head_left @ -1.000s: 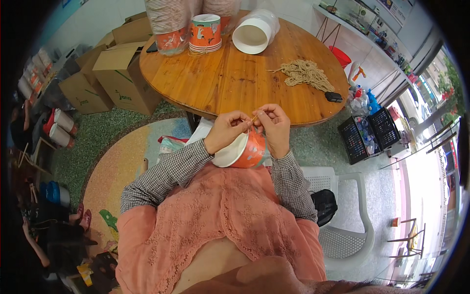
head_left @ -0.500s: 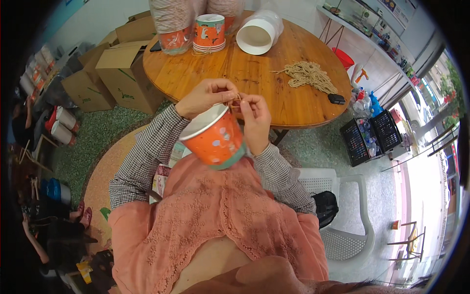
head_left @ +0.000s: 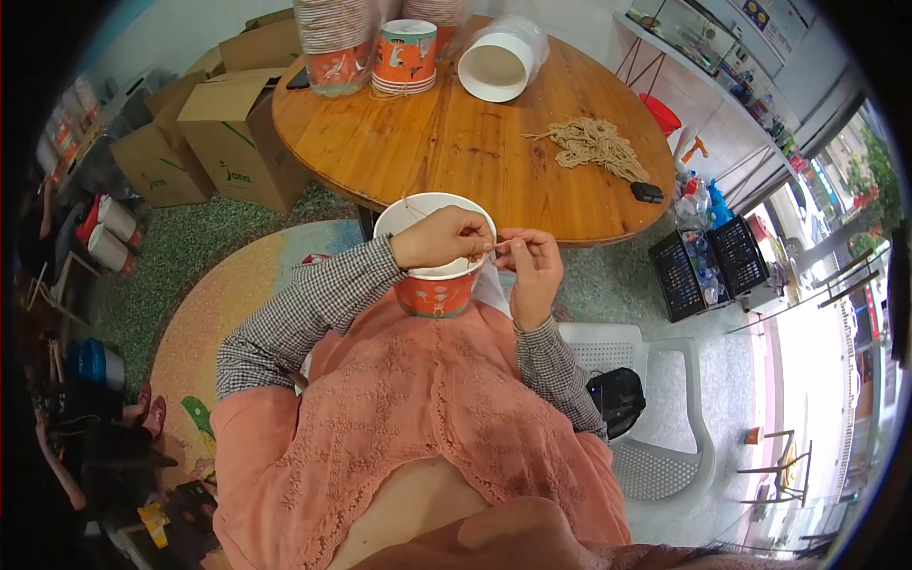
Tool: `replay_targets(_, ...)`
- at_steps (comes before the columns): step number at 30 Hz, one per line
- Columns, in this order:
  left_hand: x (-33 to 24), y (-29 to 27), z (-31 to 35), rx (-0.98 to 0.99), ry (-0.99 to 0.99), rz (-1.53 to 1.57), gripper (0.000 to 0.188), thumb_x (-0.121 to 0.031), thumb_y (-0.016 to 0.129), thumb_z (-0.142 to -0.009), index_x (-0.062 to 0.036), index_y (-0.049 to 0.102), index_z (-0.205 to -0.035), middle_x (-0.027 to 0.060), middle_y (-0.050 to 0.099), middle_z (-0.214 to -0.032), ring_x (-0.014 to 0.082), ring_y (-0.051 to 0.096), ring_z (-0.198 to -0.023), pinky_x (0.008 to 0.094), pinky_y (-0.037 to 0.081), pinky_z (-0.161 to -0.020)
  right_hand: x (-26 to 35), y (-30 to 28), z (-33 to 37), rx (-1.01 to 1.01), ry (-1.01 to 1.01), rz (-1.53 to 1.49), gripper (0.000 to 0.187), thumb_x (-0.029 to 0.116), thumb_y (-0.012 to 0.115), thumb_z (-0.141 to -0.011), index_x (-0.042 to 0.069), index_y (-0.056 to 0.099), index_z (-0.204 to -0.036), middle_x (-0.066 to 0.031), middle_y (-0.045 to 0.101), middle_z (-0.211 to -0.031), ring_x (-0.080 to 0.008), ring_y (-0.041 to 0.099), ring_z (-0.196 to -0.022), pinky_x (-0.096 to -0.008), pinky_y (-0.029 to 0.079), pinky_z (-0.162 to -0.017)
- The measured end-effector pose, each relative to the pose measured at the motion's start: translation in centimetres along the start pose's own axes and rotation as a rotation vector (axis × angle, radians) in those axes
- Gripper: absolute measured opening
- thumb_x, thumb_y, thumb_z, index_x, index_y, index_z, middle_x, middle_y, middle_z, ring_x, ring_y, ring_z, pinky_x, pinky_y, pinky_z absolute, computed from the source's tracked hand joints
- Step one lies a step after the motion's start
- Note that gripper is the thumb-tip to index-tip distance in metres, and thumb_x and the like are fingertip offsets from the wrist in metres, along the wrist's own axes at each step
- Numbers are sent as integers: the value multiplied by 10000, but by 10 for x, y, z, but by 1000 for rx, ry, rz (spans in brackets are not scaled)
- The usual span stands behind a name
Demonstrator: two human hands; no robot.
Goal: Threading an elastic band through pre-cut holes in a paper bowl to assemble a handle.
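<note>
An orange and green paper bucket (head_left: pixel 435 296) with a white inside stands nearly upright at my lap, just before the table edge. My left hand (head_left: pixel 443 239) reaches across its open mouth, thumb and fingers pinched together at the right rim. Just outside that rim my right hand (head_left: pixel 534 271) pinches too, its fingertips close to the left ones. A thin tan cord runs between the fingertips; its fine detail is too small to make out. Another bit of cord (head_left: pixel 409 204) shows at the bucket's far rim. My left hand and wrist hide part of the mouth.
On the round wooden table (head_left: pixel 399 157) are a tan cord bundle (head_left: pixel 597 150), a small black object (head_left: pixel 647 192), stacked orange buckets (head_left: pixel 405 57) and bagged white buckets lying sideways (head_left: pixel 496 72). Cardboard boxes (head_left: pixel 228 142) stand left, a white plastic chair (head_left: pixel 679 418) and black crates (head_left: pixel 679 275) right.
The bucket has turned from a tilt to nearly upright, its mouth now facing up. Both hands have come lower and a little to the right, still pinching at its rim.
</note>
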State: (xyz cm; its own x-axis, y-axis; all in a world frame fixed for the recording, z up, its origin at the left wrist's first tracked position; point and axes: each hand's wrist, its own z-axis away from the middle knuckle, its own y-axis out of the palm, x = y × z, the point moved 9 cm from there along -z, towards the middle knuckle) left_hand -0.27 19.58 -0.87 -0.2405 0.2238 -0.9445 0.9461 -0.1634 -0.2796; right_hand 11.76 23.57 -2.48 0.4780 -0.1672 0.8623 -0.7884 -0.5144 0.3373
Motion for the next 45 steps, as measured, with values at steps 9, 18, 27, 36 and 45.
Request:
replay_targets(9,-2,-9,17,-167,-31,-27,172,-120,586,-897,35,602,-825,53,625,-711,113,575,-644,247,471,-616,3,1,-6,13,13,-89,83,5,567,-908,-12,536,-983,-115,652,-940,-120,627,-782,-222,515,-616)
replay_targets(18,-11,4,31,-121,-60,14,139,-113,584,-903,11,589,-842,-20,576,-753,37,509,-689,208,434,-627,8,23,-17,311,-198,332,79,66,569,-910,8,582,-962,-80,656,-925,-182,624,-808,-324,486,-800)
replay_targets(27,-62,-8,39,-258,323,-768,147,-141,621,-814,1,587,-796,156,594,-757,353,575,-726,423,450,-639,-1,25,42,217,-449,727,43,28,562,-879,6,555,-915,-120,570,-796,-234,567,-685,-301,463,-656)
replay_targets(36,-25,-11,54,-180,111,-345,146,-141,608,-877,4,607,-858,65,629,-783,155,601,-736,289,474,-677,-10,13,26,104,-144,402,100,83,564,-917,-5,533,-951,-89,565,-801,-173,559,-693,-255,448,-664)
replay_targets(45,-9,-16,62,-120,-154,113,174,-152,602,-919,16,619,-875,2,612,-774,59,558,-704,206,456,-641,51,25,27,120,-429,599,54,8,602,-850,-13,570,-889,-119,571,-869,-257,569,-804,-327,458,-747)
